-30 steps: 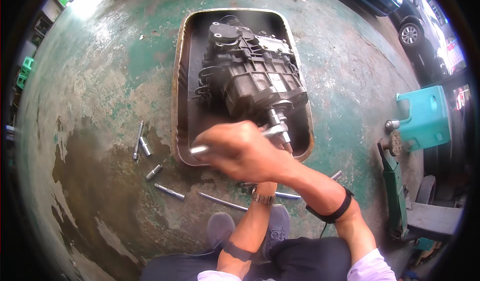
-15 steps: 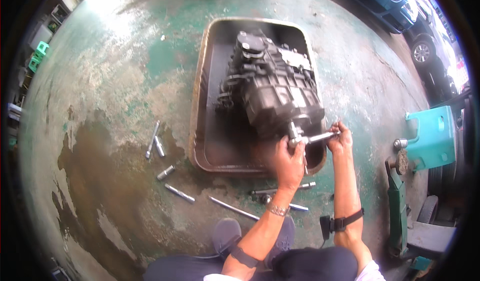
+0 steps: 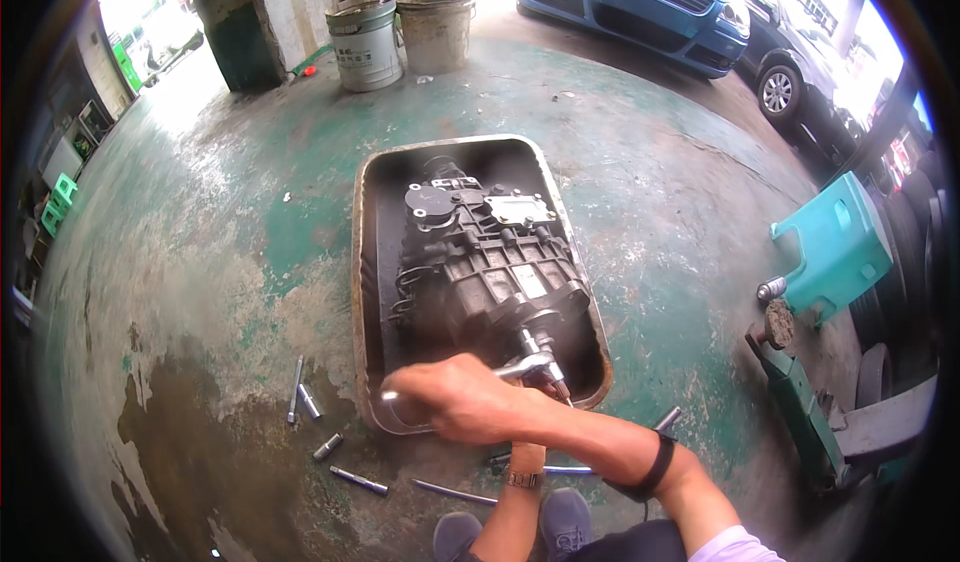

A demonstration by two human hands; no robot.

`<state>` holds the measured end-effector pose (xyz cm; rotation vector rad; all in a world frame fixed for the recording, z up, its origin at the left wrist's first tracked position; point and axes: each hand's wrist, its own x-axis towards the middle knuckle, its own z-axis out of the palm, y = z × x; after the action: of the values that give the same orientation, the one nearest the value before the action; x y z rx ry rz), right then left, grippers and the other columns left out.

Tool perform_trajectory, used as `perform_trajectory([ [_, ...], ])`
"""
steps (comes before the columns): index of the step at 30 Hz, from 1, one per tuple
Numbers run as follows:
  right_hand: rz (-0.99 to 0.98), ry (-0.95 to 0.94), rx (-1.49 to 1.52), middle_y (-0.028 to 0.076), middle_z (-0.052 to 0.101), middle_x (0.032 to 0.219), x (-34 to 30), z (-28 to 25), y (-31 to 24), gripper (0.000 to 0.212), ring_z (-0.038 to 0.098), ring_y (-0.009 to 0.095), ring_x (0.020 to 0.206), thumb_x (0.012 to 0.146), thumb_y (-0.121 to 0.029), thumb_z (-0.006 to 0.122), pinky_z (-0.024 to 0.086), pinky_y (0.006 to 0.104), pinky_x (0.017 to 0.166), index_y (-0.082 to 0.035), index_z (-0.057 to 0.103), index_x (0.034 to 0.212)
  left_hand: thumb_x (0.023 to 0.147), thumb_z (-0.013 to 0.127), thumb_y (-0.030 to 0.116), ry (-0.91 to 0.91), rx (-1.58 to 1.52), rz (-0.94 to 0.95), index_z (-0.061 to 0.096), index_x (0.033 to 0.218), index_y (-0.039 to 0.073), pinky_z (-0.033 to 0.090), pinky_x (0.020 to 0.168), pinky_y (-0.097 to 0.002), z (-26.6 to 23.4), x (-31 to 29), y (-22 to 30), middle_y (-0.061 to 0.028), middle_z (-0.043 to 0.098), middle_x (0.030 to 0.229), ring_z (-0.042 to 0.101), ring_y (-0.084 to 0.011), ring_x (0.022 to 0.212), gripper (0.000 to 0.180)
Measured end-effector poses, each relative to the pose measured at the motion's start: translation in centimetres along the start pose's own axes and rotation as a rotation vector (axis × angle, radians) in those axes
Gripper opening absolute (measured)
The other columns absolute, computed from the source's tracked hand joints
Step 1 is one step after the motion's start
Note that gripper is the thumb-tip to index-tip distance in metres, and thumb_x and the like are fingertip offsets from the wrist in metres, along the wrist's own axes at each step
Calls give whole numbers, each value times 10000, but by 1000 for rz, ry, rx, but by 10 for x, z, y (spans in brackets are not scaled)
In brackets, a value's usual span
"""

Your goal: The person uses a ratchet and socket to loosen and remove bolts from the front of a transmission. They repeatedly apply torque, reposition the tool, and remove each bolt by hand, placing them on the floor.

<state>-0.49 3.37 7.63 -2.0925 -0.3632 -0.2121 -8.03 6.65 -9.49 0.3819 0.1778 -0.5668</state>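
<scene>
A dark metal gearbox (image 3: 478, 280) lies in a deep, rusty-rimmed metal tray (image 3: 362, 262) on the floor. At its near end, a socket (image 3: 530, 342) sits on the round shaft flange, with a ratchet wrench (image 3: 524, 366) attached. My right forearm crosses over to the left, and my right hand (image 3: 455, 397), slightly blurred, is closed round the ratchet handle, whose tip sticks out beyond the fist. My left hand (image 3: 540, 388) is at the ratchet head, mostly hidden beneath my right forearm; the few fingers showing curl against the head.
Several sockets and extension bars (image 3: 358, 480) lie on the floor before the tray. A turquoise stool (image 3: 840, 247) and a green jack (image 3: 800, 402) stand on the right. Behind are two buckets (image 3: 435, 32) and a blue car (image 3: 630, 17). A wet stain (image 3: 190, 442) spreads at left.
My right hand has swung the ratchet handle from the right across to the left, over my left hand. The view has tilted up, bringing in the buckets and more of the car.
</scene>
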Motion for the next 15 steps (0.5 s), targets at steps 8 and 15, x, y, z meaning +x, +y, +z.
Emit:
perform_trajectory([
  [8,-18,175,91,159,647,872,-24,-19,-8,213,642,312,772,787,-57,660,511,366,657,-13,614,990,974,464,249,36,305,-126,556,1043,32,488,620,-265,23,18,12,-37,595,886,580,-110,762,246],
  [15,359,1389,975,6,460,650,-121,-119,86,163,431,95,517,925,-168,522,405,259,496,-6,527,946,932,554,195,48,683,46,563,1061,-4,491,523,-229,53,16,4,-29,614,846,582,-94,693,237],
])
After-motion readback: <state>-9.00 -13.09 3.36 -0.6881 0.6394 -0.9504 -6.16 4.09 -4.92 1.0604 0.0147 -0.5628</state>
